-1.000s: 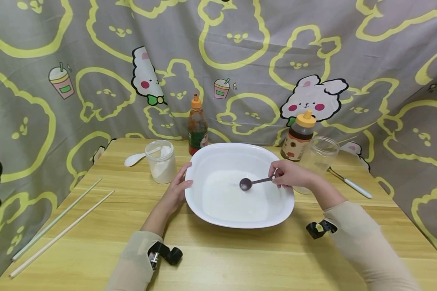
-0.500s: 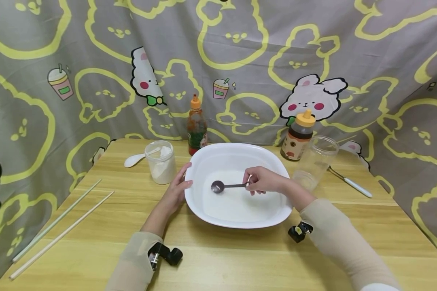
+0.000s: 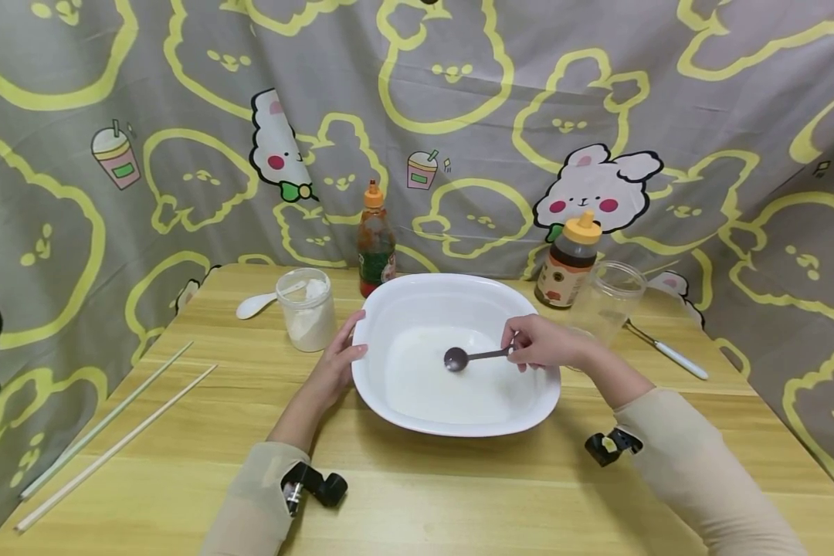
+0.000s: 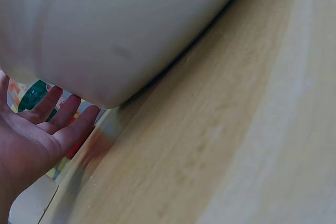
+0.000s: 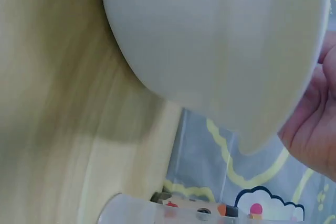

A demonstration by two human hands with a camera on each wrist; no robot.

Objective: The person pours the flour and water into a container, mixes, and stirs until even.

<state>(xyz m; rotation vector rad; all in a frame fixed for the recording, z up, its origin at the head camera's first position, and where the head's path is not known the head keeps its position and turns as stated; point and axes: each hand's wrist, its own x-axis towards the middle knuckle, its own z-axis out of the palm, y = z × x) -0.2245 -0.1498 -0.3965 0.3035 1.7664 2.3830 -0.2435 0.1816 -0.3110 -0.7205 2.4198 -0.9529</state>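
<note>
Head view: right hand (image 3: 545, 344) pinches a spoon (image 3: 467, 357) inside the white bowl (image 3: 389, 309), left hand (image 3: 333, 369) flat, fingers straight, against its left rim.

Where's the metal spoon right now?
In the head view the metal spoon is inside the white dish, right of its centre, its handle pinched by the right hand.
</note>
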